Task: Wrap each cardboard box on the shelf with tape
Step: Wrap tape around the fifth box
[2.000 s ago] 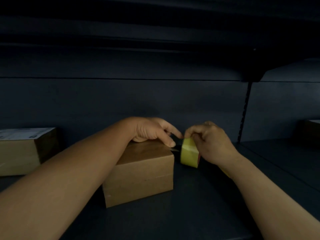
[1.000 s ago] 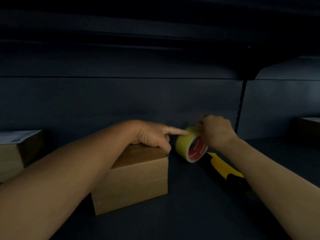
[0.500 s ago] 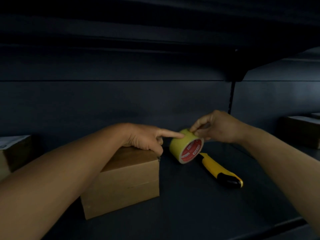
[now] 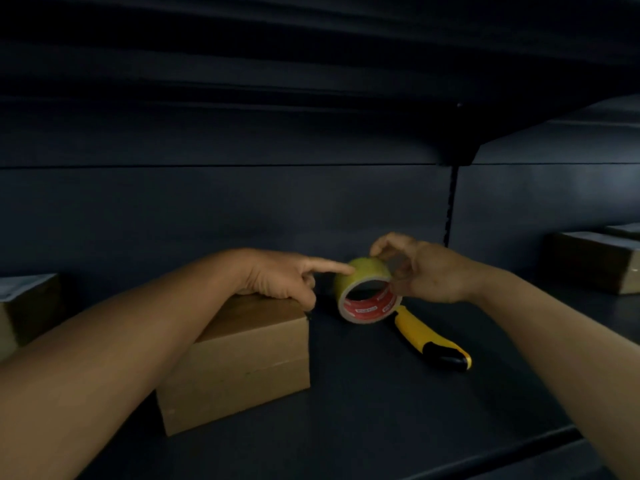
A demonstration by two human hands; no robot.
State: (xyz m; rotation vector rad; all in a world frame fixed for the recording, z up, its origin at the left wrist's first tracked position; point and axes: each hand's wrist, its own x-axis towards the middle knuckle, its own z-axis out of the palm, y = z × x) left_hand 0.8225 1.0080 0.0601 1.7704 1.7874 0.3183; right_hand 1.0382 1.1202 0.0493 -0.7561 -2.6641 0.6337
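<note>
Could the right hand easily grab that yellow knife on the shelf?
Probably yes: the yellow knife lies uncovered just below the right hand, though that hand is holding the tape roll.

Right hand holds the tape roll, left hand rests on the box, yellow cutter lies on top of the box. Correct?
One thing is off. The yellow cutter lies on the shelf, right of the box, not on top of it; the head view shows this. The rest stands: the right hand holds the tape roll, and the left hand rests on the box.
</note>
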